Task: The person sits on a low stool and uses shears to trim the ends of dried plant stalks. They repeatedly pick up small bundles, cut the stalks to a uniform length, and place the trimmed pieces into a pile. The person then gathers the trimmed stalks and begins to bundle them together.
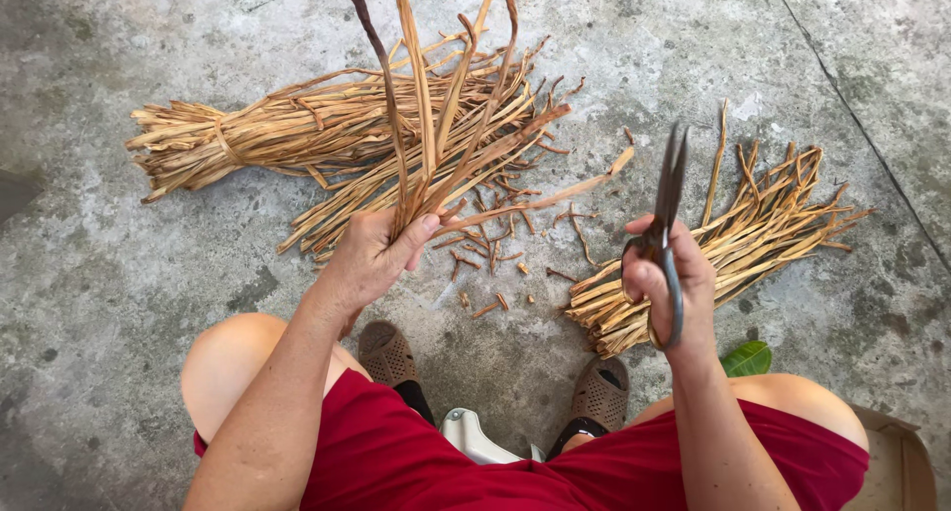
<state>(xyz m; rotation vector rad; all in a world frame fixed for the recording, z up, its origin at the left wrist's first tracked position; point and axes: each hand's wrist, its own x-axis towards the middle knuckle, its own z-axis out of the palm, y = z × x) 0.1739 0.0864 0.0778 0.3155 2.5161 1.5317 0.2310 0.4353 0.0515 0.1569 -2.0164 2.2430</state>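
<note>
My left hand (pixel 371 256) is closed around a bunch of dried strips (pixel 436 125). My right hand (pixel 666 278) grips scissors (pixel 666 214), blades nearly shut, near the cut pile (pixel 753 239) on the right.

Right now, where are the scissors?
In the head view, the scissors are in the right hand, blades pointing up, just left of the loose pile of cut stalks on the concrete floor.

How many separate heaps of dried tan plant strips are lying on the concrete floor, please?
2. A tied bundle of dried tan strips lies upper left, beyond the left hand. A loose pile of shorter strips lies right, behind the right hand holding scissors.
</note>
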